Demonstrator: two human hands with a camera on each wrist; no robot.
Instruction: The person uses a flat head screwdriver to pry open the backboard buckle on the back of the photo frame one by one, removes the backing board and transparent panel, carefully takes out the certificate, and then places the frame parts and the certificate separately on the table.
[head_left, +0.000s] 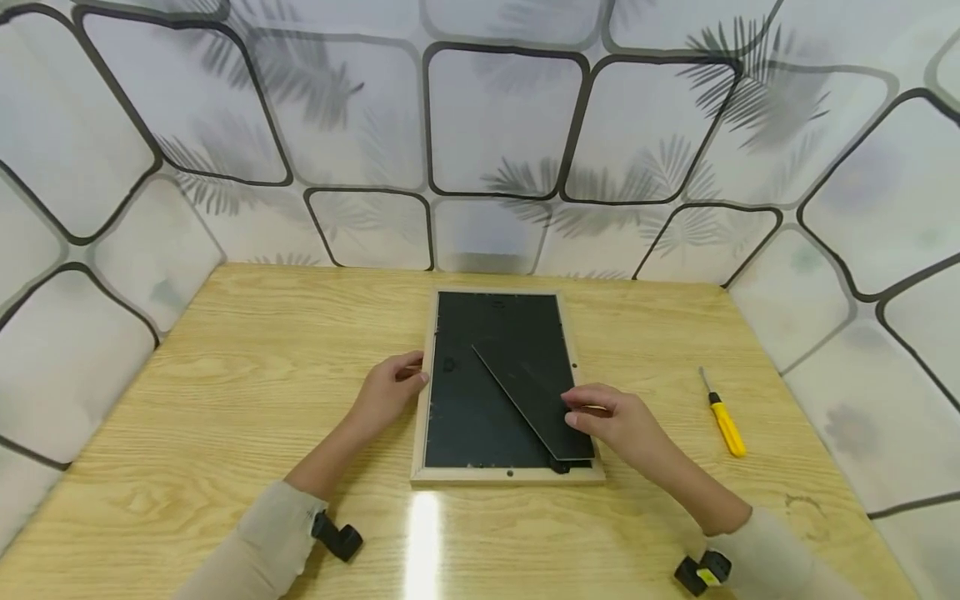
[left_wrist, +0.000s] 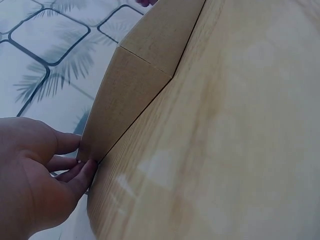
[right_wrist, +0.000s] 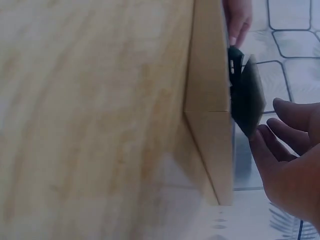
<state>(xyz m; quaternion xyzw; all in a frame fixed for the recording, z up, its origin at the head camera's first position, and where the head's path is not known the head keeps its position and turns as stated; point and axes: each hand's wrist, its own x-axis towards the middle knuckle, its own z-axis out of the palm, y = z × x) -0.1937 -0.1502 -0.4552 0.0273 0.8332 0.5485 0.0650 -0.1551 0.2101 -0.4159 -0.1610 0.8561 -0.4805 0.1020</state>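
A wooden picture frame (head_left: 495, 477) lies face down on the table, its black backing board (head_left: 468, 400) showing. A black easel stand (head_left: 536, 404) slants across the board, its wide end lifted over a small black fitting (head_left: 558, 467) near the lower right corner. My left hand (head_left: 386, 392) rests at the frame's left side, thumb and fingertips against the edge. At the stand's right edge is my right hand (head_left: 618, 421), thumb and fingers apart. In the right wrist view one fingertip of the right hand (right_wrist: 292, 157) touches the tilted stand (right_wrist: 251, 97).
A screwdriver (head_left: 723, 421) with a yellow handle lies on the table (head_left: 300, 333) to the right. Patterned fabric walls (head_left: 502, 125) close off the back and both sides. A small black device (head_left: 337, 537) is worn on each wrist.
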